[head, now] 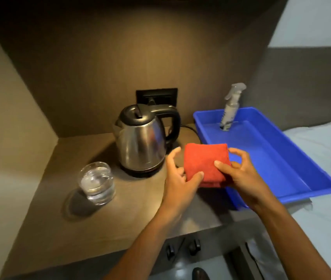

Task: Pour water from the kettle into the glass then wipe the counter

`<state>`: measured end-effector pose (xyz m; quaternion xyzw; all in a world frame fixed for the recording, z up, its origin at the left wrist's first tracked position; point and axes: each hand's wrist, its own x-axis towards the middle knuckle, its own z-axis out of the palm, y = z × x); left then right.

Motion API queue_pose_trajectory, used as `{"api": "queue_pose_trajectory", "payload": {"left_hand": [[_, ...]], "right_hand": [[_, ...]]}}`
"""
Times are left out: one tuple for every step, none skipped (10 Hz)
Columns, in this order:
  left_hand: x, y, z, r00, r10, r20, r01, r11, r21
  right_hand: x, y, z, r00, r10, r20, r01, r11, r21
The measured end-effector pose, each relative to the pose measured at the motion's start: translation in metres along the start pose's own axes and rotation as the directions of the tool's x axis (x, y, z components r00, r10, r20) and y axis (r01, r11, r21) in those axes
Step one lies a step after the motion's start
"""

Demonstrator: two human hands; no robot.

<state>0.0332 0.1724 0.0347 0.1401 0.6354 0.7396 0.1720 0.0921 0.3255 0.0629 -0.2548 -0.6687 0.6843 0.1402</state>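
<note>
A steel kettle [142,142] with a black lid and handle stands on its base at the back of the brown counter [63,223]. To its front left stands a short glass [97,182] with water in it. Both hands hold a folded red cloth [205,162] in the air, above the counter and the near left corner of the blue tray. My left hand [178,178] grips the cloth's lower left edge with thumb on top. My right hand [239,174] grips its right side.
A blue plastic tray [294,170] lies at the right, overhanging the counter onto a pale surface. A grey spray bottle [230,108] stands in its far end. A black wall socket [156,98] with the kettle's cord sits behind the kettle. Niche walls close in left and back.
</note>
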Motion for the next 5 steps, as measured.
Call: {"api": "queue_pose_trajectory", "payload": {"left_hand": [[0.023,-0.003,0.054,0.974,0.149,0.171,-0.203,0.909,0.365],[0.039,-0.008,0.097,0.947,0.120,0.298,-0.295,0.690,0.661],[0.043,-0.017,0.125,0.931,-0.022,0.366,-0.313,0.470,0.825],[0.036,-0.025,0.135,0.915,-0.131,0.383,-0.320,0.343,0.883],[0.018,-0.025,0.129,0.932,-0.009,0.364,-0.342,0.319,0.884]], "right_hand": [[0.011,-0.007,-0.048,0.950,-0.293,-0.111,0.223,0.882,-0.416],[0.025,-0.010,-0.095,0.922,-0.360,-0.144,0.189,0.741,-0.645],[0.035,0.002,-0.126,0.974,-0.183,-0.135,-0.004,0.578,-0.816],[0.036,0.023,-0.146,0.980,0.044,-0.195,-0.197,0.377,-0.905],[0.034,0.019,-0.152,0.989,-0.030,-0.146,-0.122,0.403,-0.907]]}}
